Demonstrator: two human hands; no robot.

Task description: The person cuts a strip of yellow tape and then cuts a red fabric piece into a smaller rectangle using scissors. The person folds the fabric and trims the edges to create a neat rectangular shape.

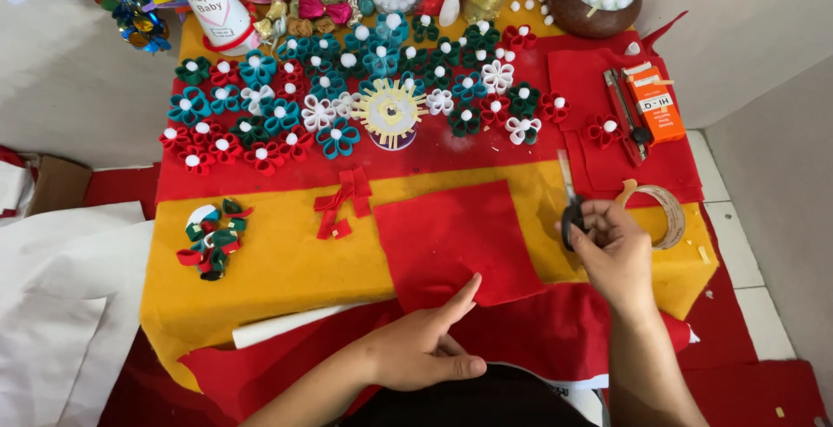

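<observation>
Red felt square [457, 236] lying flat on yellow felt sheet [286, 253]. Left hand [425, 349] at square's near edge, forefinger stretched onto it, other fingers loose. Right hand [612, 249] just right of square, clamped on black-handled scissors [569, 206], blades pointing away. Tape roll [664, 214] beyond that hand.

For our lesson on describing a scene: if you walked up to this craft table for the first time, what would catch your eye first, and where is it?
First, the spread of small red, teal, green and white felt flowers covering the far half of the table. Nearer, a square of red felt lies on yellow felt; the left hand presses its near edge. To its right, the right hand holds scissors beside a tape roll.
</observation>
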